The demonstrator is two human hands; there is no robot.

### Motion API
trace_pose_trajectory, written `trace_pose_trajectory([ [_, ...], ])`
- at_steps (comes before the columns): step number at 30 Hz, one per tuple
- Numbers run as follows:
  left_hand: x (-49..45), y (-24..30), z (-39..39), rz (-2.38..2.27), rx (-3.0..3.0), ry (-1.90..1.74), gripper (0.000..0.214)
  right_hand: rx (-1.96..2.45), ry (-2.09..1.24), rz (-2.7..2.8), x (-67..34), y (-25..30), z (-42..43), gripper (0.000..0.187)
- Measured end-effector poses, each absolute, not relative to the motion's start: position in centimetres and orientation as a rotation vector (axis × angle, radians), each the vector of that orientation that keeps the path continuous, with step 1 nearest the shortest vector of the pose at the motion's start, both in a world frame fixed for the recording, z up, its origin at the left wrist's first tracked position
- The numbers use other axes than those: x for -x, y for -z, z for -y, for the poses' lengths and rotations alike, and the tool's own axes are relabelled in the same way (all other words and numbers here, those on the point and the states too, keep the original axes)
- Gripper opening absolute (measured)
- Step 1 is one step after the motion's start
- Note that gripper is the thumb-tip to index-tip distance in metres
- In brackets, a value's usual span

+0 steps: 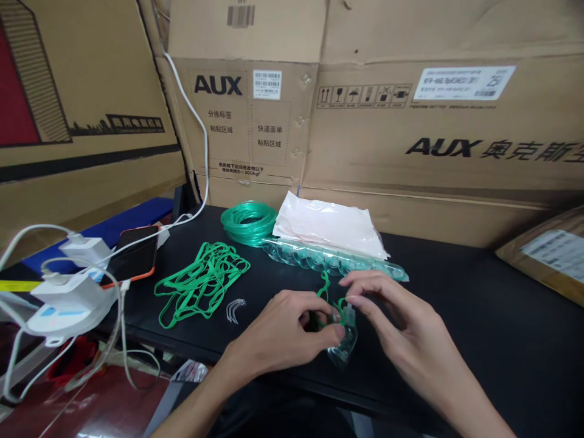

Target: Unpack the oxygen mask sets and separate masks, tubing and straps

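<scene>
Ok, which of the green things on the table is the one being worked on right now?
The clear green mask with a green strap, pinched between the left hand and right hand. The loose green straps and coiled tubing lie untouched farther left.

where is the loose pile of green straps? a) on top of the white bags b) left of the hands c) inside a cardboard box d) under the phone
b: the green straps lie on the black table, left of the left hand and right hand, apart from the phone and white bags.

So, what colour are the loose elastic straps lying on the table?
Bright green; the elastic straps show clearly in the head view.
</scene>
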State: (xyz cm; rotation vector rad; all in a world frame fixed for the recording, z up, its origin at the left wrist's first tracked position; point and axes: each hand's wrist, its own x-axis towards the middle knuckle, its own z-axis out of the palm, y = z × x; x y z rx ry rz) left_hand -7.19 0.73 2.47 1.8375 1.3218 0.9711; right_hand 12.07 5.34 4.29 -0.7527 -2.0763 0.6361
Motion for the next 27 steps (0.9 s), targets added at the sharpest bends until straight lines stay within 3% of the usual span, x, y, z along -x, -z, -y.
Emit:
trace_pose_trajectory([
  [4,7.0,-2.0,-0.9,-1.341,-1.879,-1.003,0.029,0.694,-0.627,2.105,-11.6,-4.3,-4.7,0.014],
  [7,7.2,-1.7,-1.2,-1.326,-1.880,-1.134,0.030,0.707,-0.624,2.071,-11.2,-4.1,-4.5,0.012],
  [12,7.4,-1.7,-1.4,-1.391,-1.661,-1.308,0.034,0.939,-0.644,1.727,-10.6,-3.2,-4.8,0.036],
  [18,7.4,-1.7,-1.6,-1.315,-1.495,-1.362,0.027,1.067,-1.157,1.654,-9.4,-2.6,-4.8,0.047],
  [23,7.6,-1.0,-2.3,-1.262,-1.221,-1.365,0.018,1.009,-1.163,1.612,-8.9,-2.5,-4.9,0.044],
  [27,7.9,-0.7,-2.7,-1.194,-1.139,-1.331,0.023,0.957,-1.113,1.670,-9.2,-2.2,-4.9,0.035],
])
